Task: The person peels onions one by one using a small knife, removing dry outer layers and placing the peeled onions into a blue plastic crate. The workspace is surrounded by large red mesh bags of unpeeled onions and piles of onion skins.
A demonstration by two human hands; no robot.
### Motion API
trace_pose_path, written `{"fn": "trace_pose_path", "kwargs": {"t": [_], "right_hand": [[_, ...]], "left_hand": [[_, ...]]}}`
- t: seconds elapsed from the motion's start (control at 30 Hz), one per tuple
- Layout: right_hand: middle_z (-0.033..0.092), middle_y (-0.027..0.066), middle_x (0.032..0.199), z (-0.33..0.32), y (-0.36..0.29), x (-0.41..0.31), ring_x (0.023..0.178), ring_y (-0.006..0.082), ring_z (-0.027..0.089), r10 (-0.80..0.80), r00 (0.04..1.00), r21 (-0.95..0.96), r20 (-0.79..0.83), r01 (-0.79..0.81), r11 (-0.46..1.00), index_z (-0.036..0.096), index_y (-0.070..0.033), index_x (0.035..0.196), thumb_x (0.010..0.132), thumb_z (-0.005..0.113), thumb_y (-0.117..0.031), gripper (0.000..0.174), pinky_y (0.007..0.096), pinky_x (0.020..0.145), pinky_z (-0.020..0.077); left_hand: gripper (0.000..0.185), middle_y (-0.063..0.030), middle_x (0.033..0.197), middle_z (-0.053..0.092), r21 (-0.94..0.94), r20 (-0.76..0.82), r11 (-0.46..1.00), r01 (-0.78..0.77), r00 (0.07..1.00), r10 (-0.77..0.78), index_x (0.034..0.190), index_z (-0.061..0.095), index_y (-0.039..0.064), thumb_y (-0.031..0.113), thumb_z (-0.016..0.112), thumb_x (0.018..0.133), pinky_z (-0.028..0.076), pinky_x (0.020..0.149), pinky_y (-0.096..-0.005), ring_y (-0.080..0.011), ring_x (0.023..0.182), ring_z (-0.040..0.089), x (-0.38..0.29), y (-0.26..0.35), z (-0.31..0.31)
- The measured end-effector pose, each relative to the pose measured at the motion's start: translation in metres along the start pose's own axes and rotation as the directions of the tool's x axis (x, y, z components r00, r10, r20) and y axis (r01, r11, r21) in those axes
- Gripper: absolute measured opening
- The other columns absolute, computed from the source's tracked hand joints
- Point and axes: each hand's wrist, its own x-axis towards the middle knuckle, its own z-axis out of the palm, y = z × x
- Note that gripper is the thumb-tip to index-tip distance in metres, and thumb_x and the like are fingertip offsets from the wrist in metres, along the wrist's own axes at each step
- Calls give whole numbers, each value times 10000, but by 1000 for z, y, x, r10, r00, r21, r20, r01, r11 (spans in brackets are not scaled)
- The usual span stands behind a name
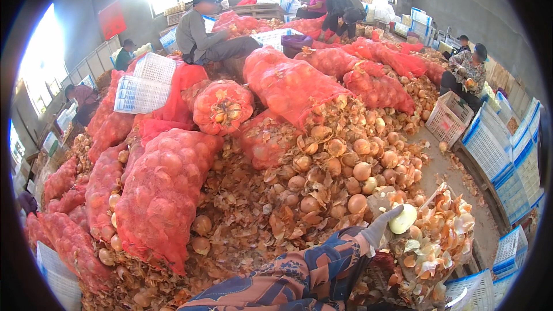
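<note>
My left hand, in a grey glove below a blue and brown patterned sleeve, reaches to the right. It grips a peeled, pale onion. Just beyond the onion is a mound of loose onion skins. Unpeeled brown onions lie on the heap just left of the hand. My right hand is out of view. Before me, dry skins cover the heap, and a full red mesh sack of onions leans at the left.
More red mesh sacks are piled ahead. A seated person works behind them, and another person sits at the right near a pale plastic crate. Blue-and-white crates line the right side. White crates rest on sacks at left.
</note>
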Motion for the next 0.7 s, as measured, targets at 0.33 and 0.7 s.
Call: {"fn": "trace_pose_path", "kwargs": {"t": [0.33,0.7], "right_hand": [[616,11,1001,21,-34,-39,846,103,603,-171,966,74,195,160,984,554,-8,1232,914,625,-132,349,271,691,520],[659,218,779,66,-79,-80,741,391,660,-132,774,-344,619,418,841,525,-84,1325,813,643,-229,545,436,686,512]], "left_hand": [[480,-196,1213,616,280,27,960,4,1000,-12,1320,472,-28,124,657,904,559,920,-402,-294,1059,651,-7,2,9],[835,-102,1226,571,871,116,486,-73,992,-59,1376,436,-2,65,816,635,479,962,-332,-212,1115,573,-13,-23,8]]}}
